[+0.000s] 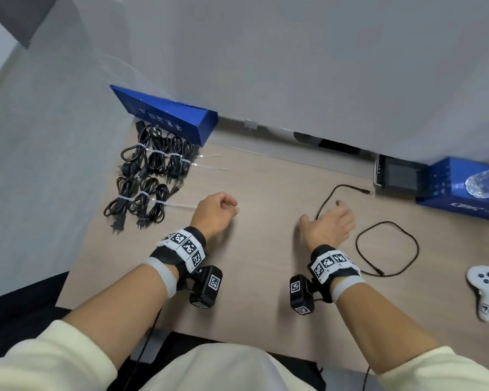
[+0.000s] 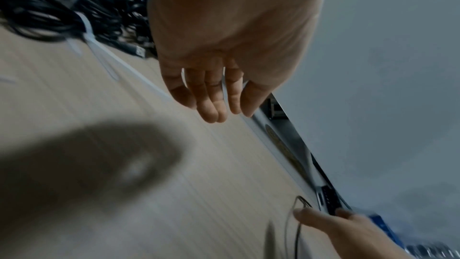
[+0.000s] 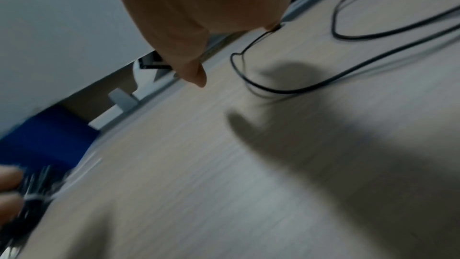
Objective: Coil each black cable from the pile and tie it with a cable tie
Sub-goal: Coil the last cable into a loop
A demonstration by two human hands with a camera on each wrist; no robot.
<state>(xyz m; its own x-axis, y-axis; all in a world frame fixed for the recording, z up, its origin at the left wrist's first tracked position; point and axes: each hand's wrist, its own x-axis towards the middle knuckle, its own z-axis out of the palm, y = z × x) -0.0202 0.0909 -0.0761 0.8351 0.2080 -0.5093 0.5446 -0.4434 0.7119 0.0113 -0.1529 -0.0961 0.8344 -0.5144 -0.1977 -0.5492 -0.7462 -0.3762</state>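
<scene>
A thin black cable (image 1: pixel 387 222) lies loose on the wooden table (image 1: pixel 266 176), one loop to the right of my right hand (image 1: pixel 329 224). That hand reaches over the cable's other stretch. In the right wrist view the cable (image 3: pixel 286 92) rises to the curled fingers while the thumb (image 3: pixel 196 78) points away. My left hand (image 1: pixel 216 210) hovers mid-table with loosely curled fingers (image 2: pixel 214 104) that hold nothing. Several coiled black cables (image 1: pixel 153 162), each bound with a white cable tie (image 1: pixel 175 157), lie at the far left; they also appear in the left wrist view (image 2: pixel 49 7).
A blue box (image 1: pixel 167 114) stands behind the tied coils. At the right are a second blue box (image 1: pixel 458 193), a clear bottle (image 1: pixel 486 182), a small black device (image 1: pixel 401 179) and a white controller (image 1: pixel 486 286). A grey partition closes off the back.
</scene>
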